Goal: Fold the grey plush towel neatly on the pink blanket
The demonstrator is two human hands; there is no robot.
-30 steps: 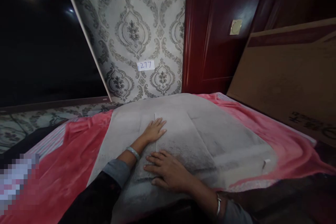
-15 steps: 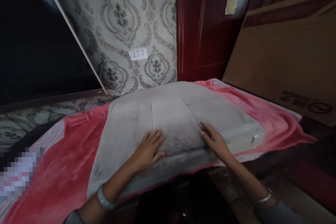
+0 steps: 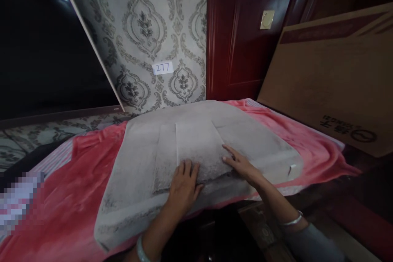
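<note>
"If we begin with containers, what do you see?"

"One cardboard box, leaning beyond the right edge of the red blanket. Only an outer side faces us, its printing apparently upside down, so whatever it holds is hidden."

"What else is hard to make out?"

"The box runs out of view on the right. Blocky pixels cover something by the blanket's left near corner, the dark screen is cut off at upper left, and the left forearm leaves at the bottom. Below the blanket's near edge it is mostly too dark to read."

"Where is the grey cloth, and which way does it run?"

"Spread over the middle of the blanket, from the far edge to the near edge, with red showing at left and right. Its long axis seems to go left to right, along the near edge. A folded panel lies on its middle, with side edges running far to near, and a small white tag sits by the cloth's right near corner."

"And the fingers?"

"On the left hand they are straight and close together, thumb out, pointing toward the far edge across the panel's near end. The right hand points left, its fingers loosely bent and parted at the panel's right edge; whether the tips press or barely touch, I cannot tell"
</note>
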